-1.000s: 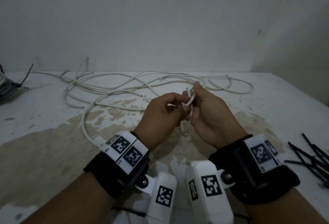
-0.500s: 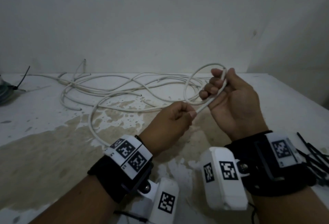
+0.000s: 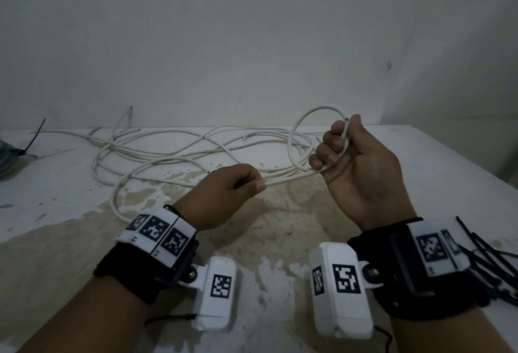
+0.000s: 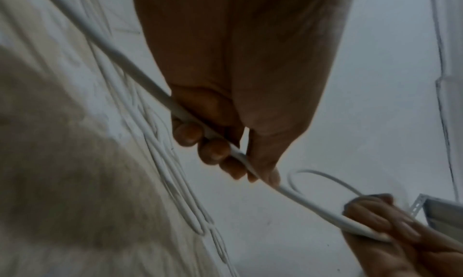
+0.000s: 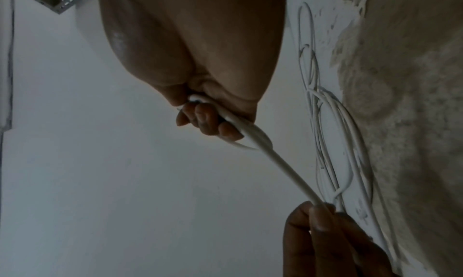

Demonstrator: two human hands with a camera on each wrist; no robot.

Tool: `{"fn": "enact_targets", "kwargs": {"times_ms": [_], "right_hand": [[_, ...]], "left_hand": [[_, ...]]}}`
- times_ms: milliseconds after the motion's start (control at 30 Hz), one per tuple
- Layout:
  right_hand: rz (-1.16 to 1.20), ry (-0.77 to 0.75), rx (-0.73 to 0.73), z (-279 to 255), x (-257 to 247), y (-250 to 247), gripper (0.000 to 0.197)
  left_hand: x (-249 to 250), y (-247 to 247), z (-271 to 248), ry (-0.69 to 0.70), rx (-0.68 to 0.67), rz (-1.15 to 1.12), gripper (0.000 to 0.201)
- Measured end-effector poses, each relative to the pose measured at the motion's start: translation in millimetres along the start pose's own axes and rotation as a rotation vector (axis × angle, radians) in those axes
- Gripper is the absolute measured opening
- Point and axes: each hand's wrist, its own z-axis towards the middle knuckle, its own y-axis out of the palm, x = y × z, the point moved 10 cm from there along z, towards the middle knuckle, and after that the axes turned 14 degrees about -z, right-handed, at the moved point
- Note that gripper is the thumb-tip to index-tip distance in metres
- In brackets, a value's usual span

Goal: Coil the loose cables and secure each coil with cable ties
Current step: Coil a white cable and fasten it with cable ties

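Above the stained table [image 3: 70, 240], right hand [image 3: 356, 173] fisted around a small loop of white cable [image 3: 291, 179], left hand [image 3: 224, 193] pinching the taut run between, remaining cable sprawled behind, black cable ties [image 3: 487, 254] lying right.

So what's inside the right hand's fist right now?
The right hand grips the white cable: its end pokes out above the fingers, one loop arcs round and re-enters the fist. How many turns sit against the palm is hidden by the curled fingers.
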Motion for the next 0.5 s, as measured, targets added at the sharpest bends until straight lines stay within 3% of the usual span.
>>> {"fn": "enact_targets", "kwargs": {"times_ms": [100, 267, 400, 500], "right_hand": [[-0.016, -0.014, -0.026, -2.4, -4.8, 5.9, 0.036], [0.020, -0.033, -0.059, -10.4, -24.5, 6.0, 0.041], [-0.021, 0.055, -0.195, -17.5, -9.1, 29.2, 0.039], [-0.171, 0.047, -0.265, -21.2, 9.2, 46.2, 0.038]], "left_hand": [[-6.1, -11.8, 2.2, -0.088, -0.081, 0.050, 0.018], [-20.6, -61.8, 9.2, -0.235, -0.162, 0.370, 0.039], [-5.9, -112.8, 15.7, -0.283, -0.051, 0.575, 0.036], [18.5, -133.1, 25.4, -0.305, 0.101, 0.485, 0.037]]}}
